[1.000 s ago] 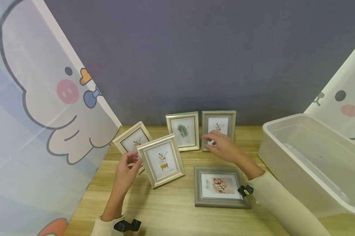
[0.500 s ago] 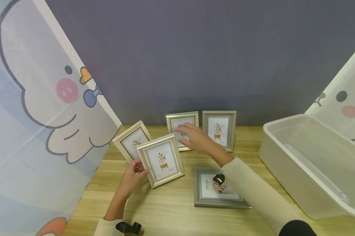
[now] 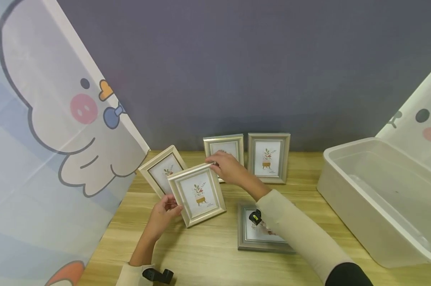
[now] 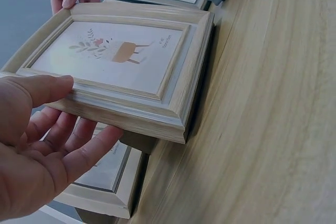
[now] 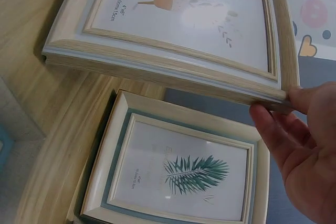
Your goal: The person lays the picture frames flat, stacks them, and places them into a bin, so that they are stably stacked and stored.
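Note:
A pale gold picture frame (image 3: 198,194) with a plant-pot print stands tilted on the wooden table. My left hand (image 3: 160,218) holds its left edge, the thumb (image 4: 50,87) on the front and the fingers curled behind. At its upper right corner my right hand (image 3: 231,169) pinches the moulding between thumb and fingertips, as the right wrist view also shows. Partly behind it leans another light frame (image 3: 162,171) with a plant print. The right hand overlaps a leaf-print frame (image 3: 230,147) standing farther back.
A grey-gold frame (image 3: 269,159) stands at the back right. Another grey frame (image 3: 249,242) lies flat in front of it, partly under the right sleeve (image 3: 305,232). A large whitish plastic bin (image 3: 365,206) sits at the right. A dark backdrop (image 3: 251,79) rises behind.
My right hand has moved left, from the grey-gold frame past the leaf-print frame to the front frame's upper corner. My left hand has shifted slightly down and right along its left edge.

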Demonstrator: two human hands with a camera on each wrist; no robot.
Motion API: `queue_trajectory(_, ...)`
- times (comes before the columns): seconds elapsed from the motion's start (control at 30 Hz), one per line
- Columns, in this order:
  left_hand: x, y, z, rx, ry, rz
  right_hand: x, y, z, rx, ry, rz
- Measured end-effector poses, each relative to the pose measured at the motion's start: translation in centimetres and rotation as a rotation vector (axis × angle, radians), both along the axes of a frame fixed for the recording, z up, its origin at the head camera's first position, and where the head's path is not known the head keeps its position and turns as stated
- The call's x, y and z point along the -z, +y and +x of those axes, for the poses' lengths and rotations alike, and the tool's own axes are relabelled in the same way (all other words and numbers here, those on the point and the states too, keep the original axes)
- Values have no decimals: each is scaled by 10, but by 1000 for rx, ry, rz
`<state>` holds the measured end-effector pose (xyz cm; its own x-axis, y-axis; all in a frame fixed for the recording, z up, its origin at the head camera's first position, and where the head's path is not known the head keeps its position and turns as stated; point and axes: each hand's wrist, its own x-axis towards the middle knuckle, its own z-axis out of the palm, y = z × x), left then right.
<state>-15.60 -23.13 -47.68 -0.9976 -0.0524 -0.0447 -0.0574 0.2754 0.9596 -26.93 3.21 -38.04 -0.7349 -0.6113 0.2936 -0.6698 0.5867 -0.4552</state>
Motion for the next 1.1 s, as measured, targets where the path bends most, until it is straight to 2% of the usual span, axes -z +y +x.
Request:
queue_trajectory(0.2, -1, 1, -2, 0, -4, 5, 1, 1, -1, -3, -13, -27)
queue_trajectory(0.4, -6, 0, -2, -8, 19, -28, -1, 2, 0, 2, -29, -52)
queue_trajectory(0.63, -17, -3, -4, 12, 62, -59, -10, 7, 1, 11, -17, -93)
queue_trajectory(0.77, -24, -2, -3, 11, 75, -71, -14, 11, 4, 14, -39, -111)
queue_trajectory(0.93, -31, 1, -3, 6, 124, -179, -15, 18, 5, 21, -57, -142)
queue_trajectory(1.1, -41, 6, -5, 3, 256, -347, -14, 35, 8, 14, -100, -179)
